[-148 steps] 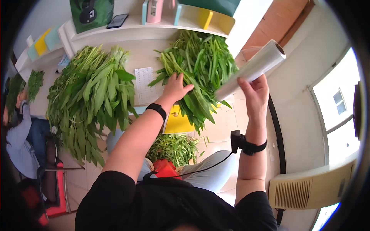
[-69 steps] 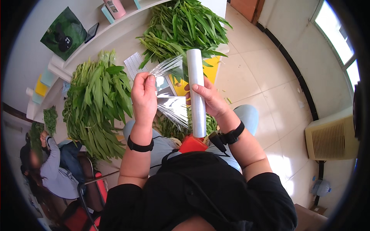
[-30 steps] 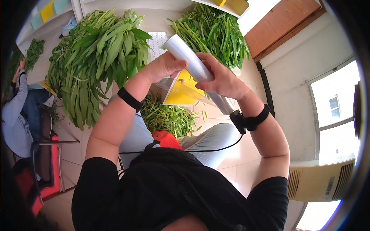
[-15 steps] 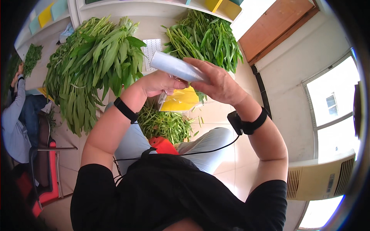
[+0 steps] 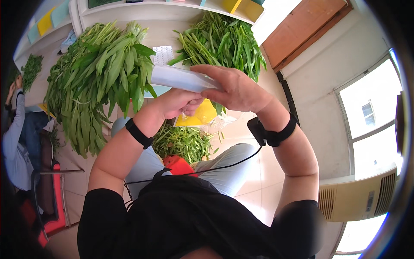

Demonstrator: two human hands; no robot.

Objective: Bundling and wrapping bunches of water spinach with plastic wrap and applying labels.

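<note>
A whitish roll of clear plastic film [image 5: 177, 78] lies across my two hands. My right hand [image 5: 239, 91] is closed around its right end, thumb below and fingers over the top. Just under the roll, my left hand [image 5: 183, 103] is closed, its fingers pinching thin clear plastic that hangs down from them. That loose plastic [image 5: 205, 113] spreads in front of a yellow panel below the hands. To the left a large bunch of leafy greens [image 5: 99, 82] overhangs the table edge. Another leafy bunch [image 5: 228, 45] rests at the back right.
A printed white sheet [image 5: 163, 55] lies on the table between the bunches. Cut stems and leaves [image 5: 183, 141] are heaped on the floor between my legs, by a red seat [image 5: 179, 165]. At far left another person [image 5: 17, 146] handles greens [image 5: 32, 71]. A cable crosses my lap.
The roll has swung to a flatter angle, its left end moving left and down. My left hand stays closed beneath it. The whole view has shifted slightly.
</note>
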